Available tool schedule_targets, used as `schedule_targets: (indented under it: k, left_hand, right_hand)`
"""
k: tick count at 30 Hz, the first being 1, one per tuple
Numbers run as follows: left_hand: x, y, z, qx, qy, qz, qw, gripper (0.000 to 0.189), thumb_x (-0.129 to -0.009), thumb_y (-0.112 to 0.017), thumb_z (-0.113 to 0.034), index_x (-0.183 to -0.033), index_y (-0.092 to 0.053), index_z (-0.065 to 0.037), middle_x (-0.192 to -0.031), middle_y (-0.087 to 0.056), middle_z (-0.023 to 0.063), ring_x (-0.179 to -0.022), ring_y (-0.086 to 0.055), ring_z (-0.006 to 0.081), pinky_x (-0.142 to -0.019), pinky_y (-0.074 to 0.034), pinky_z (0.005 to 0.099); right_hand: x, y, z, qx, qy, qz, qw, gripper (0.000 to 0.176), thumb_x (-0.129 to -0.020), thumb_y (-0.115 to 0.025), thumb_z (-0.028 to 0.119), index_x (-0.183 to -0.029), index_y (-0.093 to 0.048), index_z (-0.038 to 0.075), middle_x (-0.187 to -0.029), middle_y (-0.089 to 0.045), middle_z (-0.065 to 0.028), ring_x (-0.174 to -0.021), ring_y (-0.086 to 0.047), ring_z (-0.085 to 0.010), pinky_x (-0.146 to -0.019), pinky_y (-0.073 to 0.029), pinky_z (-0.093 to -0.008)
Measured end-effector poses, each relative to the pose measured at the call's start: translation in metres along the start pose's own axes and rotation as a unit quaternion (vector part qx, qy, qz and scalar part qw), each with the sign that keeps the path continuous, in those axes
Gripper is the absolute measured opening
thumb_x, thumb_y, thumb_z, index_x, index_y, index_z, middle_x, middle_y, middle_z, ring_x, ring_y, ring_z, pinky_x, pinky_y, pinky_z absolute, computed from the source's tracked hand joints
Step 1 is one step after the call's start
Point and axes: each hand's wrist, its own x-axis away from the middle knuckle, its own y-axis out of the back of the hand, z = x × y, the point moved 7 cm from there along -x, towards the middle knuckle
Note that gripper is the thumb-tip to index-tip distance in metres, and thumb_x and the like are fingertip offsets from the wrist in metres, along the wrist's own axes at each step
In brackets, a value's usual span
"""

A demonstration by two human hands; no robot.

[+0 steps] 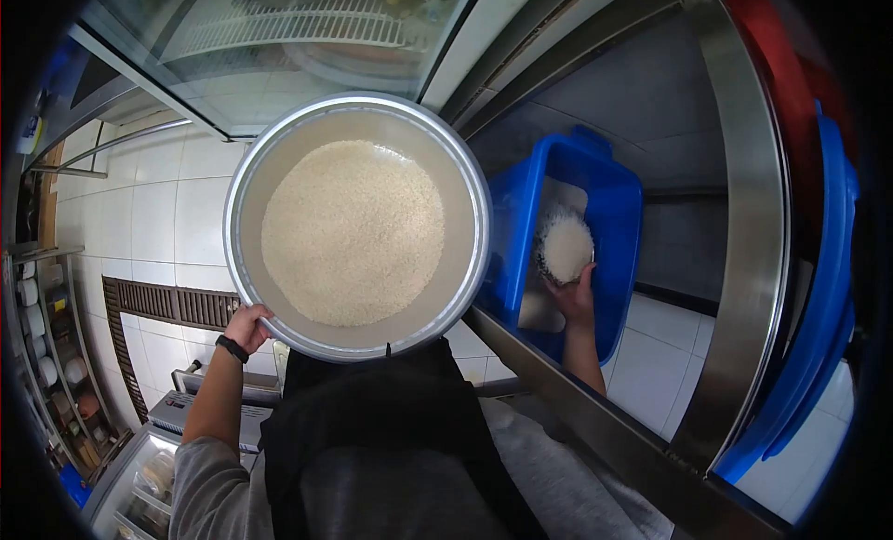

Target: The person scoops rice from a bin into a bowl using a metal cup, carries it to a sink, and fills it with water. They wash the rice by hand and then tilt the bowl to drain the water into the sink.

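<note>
A large round metal pot (358,112) with a pale inside is held in front of my body. White rice (358,228) covers its bottom. My left hand (248,328), with a black band at the wrist, has its fingers closed on the pot's near left rim. To the right, my right hand (575,298) reaches into a blue plastic bin (614,214) and grips a bowl (547,276) heaped with rice (569,247). Most of the bowl is hidden by the rice and my fingers. More rice (539,312) lies in the bin below.
A steel frame (744,214) runs along the bin's right, with a steel bar (595,391) across my right arm. A glass door (279,75) stands beyond the pot. Blue plastic lids or tubs (833,289) lie far right. A dark floor drain grate (167,303) crosses the tiles.
</note>
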Motion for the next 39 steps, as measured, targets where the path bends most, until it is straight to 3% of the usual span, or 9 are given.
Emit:
schedule_targets:
  k: [6,16,19,23,26,27,30,35,39]
  left_hand:
    - [0.003,-0.007,-0.002,-0.005,0.014,-0.001,1.0,0.044,-0.077,-0.052,0.002,-0.121,-0.045,0.008,-0.107,-0.061,0.0192,-0.094,-0.066,0.0335,-0.081,-0.058,0.0475]
    - [-0.003,0.005,0.0,-0.003,-0.001,0.006,1.0,0.049,-0.078,-0.052,0.002,-0.126,-0.043,0.005,-0.111,-0.062,0.0195,-0.094,-0.067,0.0326,-0.08,-0.06,0.0442]
    - [0.005,-0.007,-0.005,0.0,0.014,-0.004,1.0,0.042,-0.078,-0.052,0.001,-0.12,-0.047,0.005,-0.099,-0.066,0.0159,-0.076,-0.07,0.0296,-0.061,-0.062,0.0389]
    - [0.003,-0.003,-0.004,-0.009,0.003,0.009,1.0,0.042,-0.079,-0.054,0.001,-0.12,-0.049,0.009,-0.107,-0.065,0.0183,-0.09,-0.069,0.0292,-0.08,-0.059,0.0398]
    - [-0.001,0.003,0.0,-0.015,0.013,0.008,1.0,0.043,-0.079,-0.055,0.001,-0.121,-0.049,0.008,-0.108,-0.064,0.018,-0.09,-0.069,0.0281,-0.081,-0.059,0.0397]
    - [-0.002,0.006,0.002,-0.012,0.014,0.008,1.0,0.043,-0.079,-0.055,0.001,-0.121,-0.049,0.008,-0.108,-0.064,0.018,-0.09,-0.069,0.0281,-0.081,-0.059,0.0397]
    - [-0.007,0.009,0.005,-0.016,0.022,0.015,1.0,0.044,-0.079,-0.055,0.001,-0.122,-0.05,0.006,-0.111,-0.064,0.018,-0.092,-0.068,0.0273,-0.082,-0.058,0.0401]
    - [0.005,-0.01,-0.006,0.013,-0.007,0.017,1.0,0.043,-0.078,-0.055,0.002,-0.121,-0.05,0.005,-0.108,-0.064,0.0149,-0.094,-0.066,0.0275,-0.082,-0.058,0.0406]
    - [-0.003,0.002,-0.001,-0.004,-0.012,0.007,1.0,0.045,-0.079,-0.054,0.002,-0.123,-0.049,0.006,-0.11,-0.063,0.0181,-0.094,-0.067,0.0289,-0.082,-0.058,0.0433]
  right_hand:
    - [0.001,-0.002,0.015,-0.051,0.019,-0.149,0.987,0.08,-0.084,-0.056,0.064,-0.144,-0.035,0.015,-0.137,-0.046,-0.0092,-0.13,-0.041,-0.0318,-0.106,-0.035,-0.059]
    - [0.068,-0.184,0.07,0.145,0.288,-0.007,0.946,0.074,-0.09,-0.055,0.058,-0.144,-0.033,0.013,-0.146,-0.037,-0.0116,-0.131,-0.043,-0.034,-0.109,-0.036,-0.05]
    - [0.113,-0.27,0.059,0.511,0.519,0.008,0.685,0.06,-0.094,-0.06,0.041,-0.141,-0.038,0.012,-0.147,-0.026,-0.0171,-0.136,-0.035,-0.0318,-0.109,-0.036,-0.0472]
    - [0.139,-0.316,0.022,0.609,0.692,0.157,0.355,0.047,-0.082,-0.068,0.057,-0.114,-0.049,0.028,-0.143,-0.02,-0.0227,-0.133,-0.029,-0.0511,-0.099,-0.041,-0.0615]
    - [0.137,-0.279,0.044,0.525,0.723,0.042,0.448,0.059,-0.078,-0.068,0.062,-0.121,-0.044,0.028,-0.144,-0.018,-0.0237,-0.133,-0.028,-0.0505,-0.099,-0.044,-0.0608]
    - [0.162,-0.31,0.057,0.573,0.77,-0.051,0.277,0.067,-0.078,-0.069,0.059,-0.127,-0.039,0.026,-0.145,-0.017,-0.0247,-0.134,-0.027,-0.05,-0.1,-0.045,-0.0585]
    - [0.139,-0.228,0.093,0.499,0.673,-0.134,0.53,0.079,-0.083,-0.075,0.029,-0.143,-0.027,0.011,-0.149,-0.017,-0.0239,-0.137,-0.029,-0.0398,-0.111,-0.032,-0.0537]
    - [0.137,-0.116,0.051,0.77,0.41,-0.234,0.43,0.074,-0.081,-0.073,0.016,-0.142,-0.033,0.001,-0.14,-0.04,-0.0208,-0.133,-0.038,-0.0353,-0.109,-0.033,-0.0476]
    - [0.187,0.003,-0.03,0.829,0.059,-0.011,0.556,0.035,-0.097,-0.052,0.027,-0.118,-0.059,0.0,-0.12,-0.058,-0.0196,-0.114,-0.054,-0.0302,-0.096,-0.043,-0.0422]
